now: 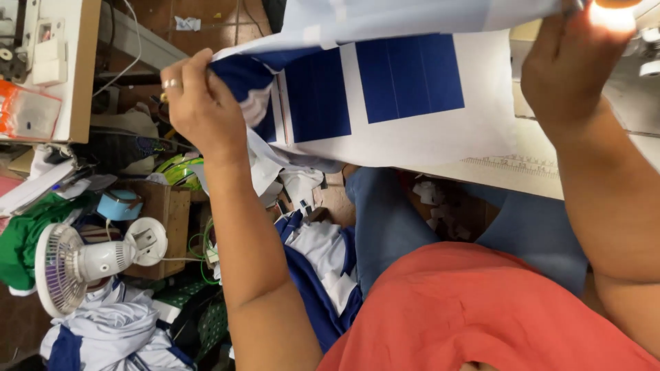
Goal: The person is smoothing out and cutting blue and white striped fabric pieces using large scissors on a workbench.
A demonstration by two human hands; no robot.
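Your red-orange shirt [481,309] fills the bottom of the view, with your blue-trousered knees [392,220] just beyond it, and above them both hands hold up the white fabric panel with navy blue rectangles [405,103]. Your left hand [199,103], a ring on one finger, is closed tight on the panel's bunched navy edge, fingers curled over the fold and thumb hidden beneath. Your right hand [570,69] pinches the opposite upper edge, though glare from a bright light [612,14] washes out the fingertips, so just how they close cannot be told. Between the two grips the cloth is stretched fairly flat, hanging over the pale worktable [529,172] under your right forearm. By the look of it you are at the spreading and lining-up stage, squaring the piece before it goes down; the next move probably calls for even tension from both hands, and for the crumpled edge inside your left grip to be smoothed out so it lies true. Below your left wrist hang more white and blue garments [316,268]. Farther out from that grip, well apart, sit a small white fan [75,264], a wooden box [161,227], and a heap of pale cloth [110,336] on the floor.
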